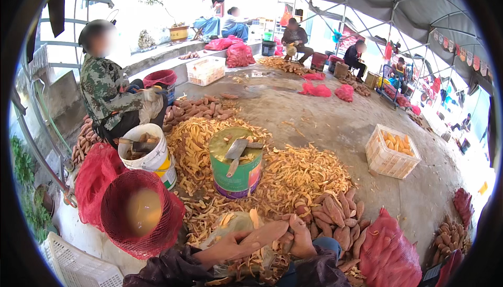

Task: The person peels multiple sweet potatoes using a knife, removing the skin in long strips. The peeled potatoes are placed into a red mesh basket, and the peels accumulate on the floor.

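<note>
My left hand [228,247] grips an unpeeled sweet potato [265,232] from below, holding it slantwise over my lap. At the root's right end is my right hand [300,238], its fingers curled and its thumb close to the tip. Whether a tool sits inside that hand is hidden. Peel strips lie on and around a translucent plastic sheet [230,228] across my legs. To the right of my knee, unpeeled sweet potatoes [334,212] form a heap. Ahead of it spreads a mound of orange peelings [306,169].
A green drum [235,173] carries a cleaver [237,149]. Left stand a net-lined bucket of cloudy liquid [143,212] and a white bucket [143,157]. A seated person [104,86] works beyond them. Rightward are a crate of peeled roots [393,151] and a red mesh sack [389,247].
</note>
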